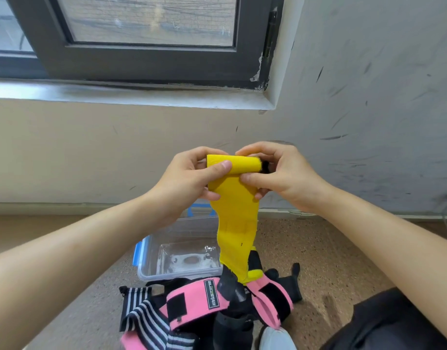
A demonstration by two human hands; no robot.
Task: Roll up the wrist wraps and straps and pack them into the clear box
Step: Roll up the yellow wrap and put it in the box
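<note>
Both hands, left hand [189,178] and right hand [280,173], pinch a partly rolled yellow wrap [233,198] in curled fingers above the clear box [151,261] on the floor.

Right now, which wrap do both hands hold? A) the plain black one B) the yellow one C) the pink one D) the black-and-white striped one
B: the left hand and the right hand both pinch the yellow wrist wrap, its top end rolled and its tail hanging down.

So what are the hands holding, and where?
The left hand and right hand both pinch the yellow wrist wrap at its rolled-up top end; the rest hangs loose.
</note>
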